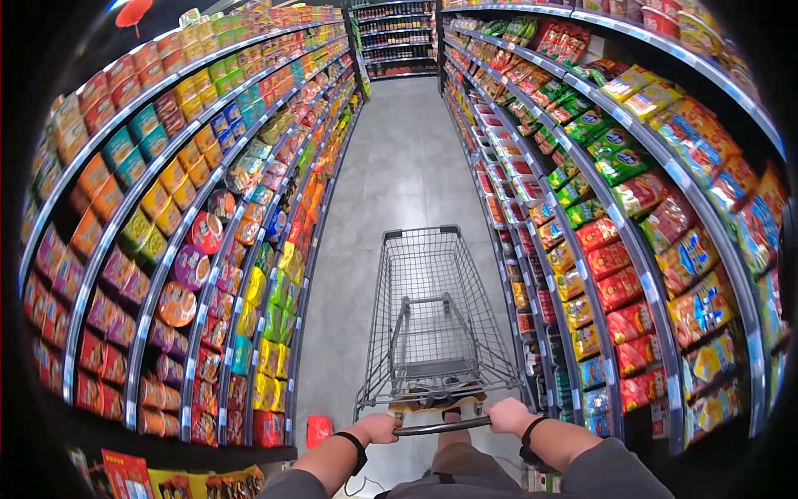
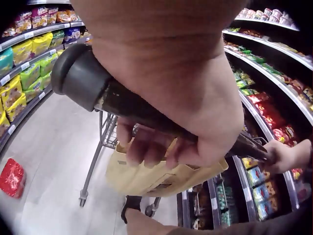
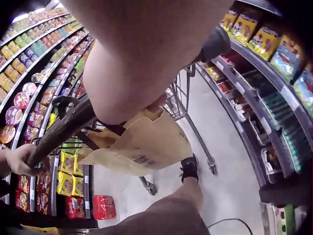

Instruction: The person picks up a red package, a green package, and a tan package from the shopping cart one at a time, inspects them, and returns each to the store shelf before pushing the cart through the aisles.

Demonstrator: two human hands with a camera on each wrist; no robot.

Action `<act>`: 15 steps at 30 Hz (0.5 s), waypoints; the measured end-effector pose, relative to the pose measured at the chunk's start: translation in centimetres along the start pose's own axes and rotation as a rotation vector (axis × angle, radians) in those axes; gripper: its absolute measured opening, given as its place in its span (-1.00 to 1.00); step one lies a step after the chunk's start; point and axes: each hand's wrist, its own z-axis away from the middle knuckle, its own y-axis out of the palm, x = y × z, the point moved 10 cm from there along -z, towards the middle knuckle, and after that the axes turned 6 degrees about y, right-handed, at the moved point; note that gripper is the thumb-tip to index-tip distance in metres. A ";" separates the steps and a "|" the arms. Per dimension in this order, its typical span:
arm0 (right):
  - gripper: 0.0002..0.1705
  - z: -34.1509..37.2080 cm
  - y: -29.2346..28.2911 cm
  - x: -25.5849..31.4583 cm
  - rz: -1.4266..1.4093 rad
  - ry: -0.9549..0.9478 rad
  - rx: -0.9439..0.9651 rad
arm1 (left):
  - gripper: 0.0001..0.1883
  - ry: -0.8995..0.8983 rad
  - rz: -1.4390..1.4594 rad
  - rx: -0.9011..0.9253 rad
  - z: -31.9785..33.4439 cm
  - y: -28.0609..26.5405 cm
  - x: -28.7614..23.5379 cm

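A grey wire shopping cart [image 1: 432, 312] stands straight ahead in the aisle, its dark handle [image 1: 443, 427] running crosswise in front of the body. My left hand [image 1: 380, 427] grips the handle's left end; in the left wrist view its fingers [image 2: 142, 152] curl under the bar beside the black end cap [image 2: 80, 78]. Toward the right end, my right hand [image 1: 510, 415] grips the same bar, its fingers mostly hidden behind the palm in the right wrist view. Just below the handle hangs a tan paper bag [image 3: 146, 147] with dark print.
Left shelves [image 1: 179, 241] hold boxes, cups and bagged snacks; right shelves [image 1: 615, 208] hold colorful packets. A red package [image 1: 319, 432] lies on the floor at the left shelf's foot. Grey floor [image 1: 399, 158] leads to a shelf of bottles [image 1: 393, 37] at the far end.
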 end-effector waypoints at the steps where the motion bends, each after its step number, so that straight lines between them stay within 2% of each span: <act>1: -0.75 -2.0 -1.5 -0.8 -0.007 -0.011 0.001 | -0.62 -0.001 -0.005 -0.005 -1.2 -1.9 1.4; 6: -0.75 -12.2 -9.7 -5.2 -0.047 -0.025 0.019 | -0.64 -0.023 -0.033 -0.015 -6.9 -12.7 8.1; 9: -0.76 -18.6 -12.6 -7.7 -0.020 -0.055 0.045 | -0.64 -0.041 -0.052 0.029 -10.3 -18.0 12.0; 13: -0.77 -25.9 -18.5 -11.1 -0.004 -0.057 0.049 | -0.63 -0.077 -0.051 -0.014 -14.5 -25.9 16.9; 15: -0.77 -29.6 -22.0 -12.9 -0.039 -0.041 -0.010 | -0.62 -0.095 -0.045 -0.045 -16.7 -30.0 19.2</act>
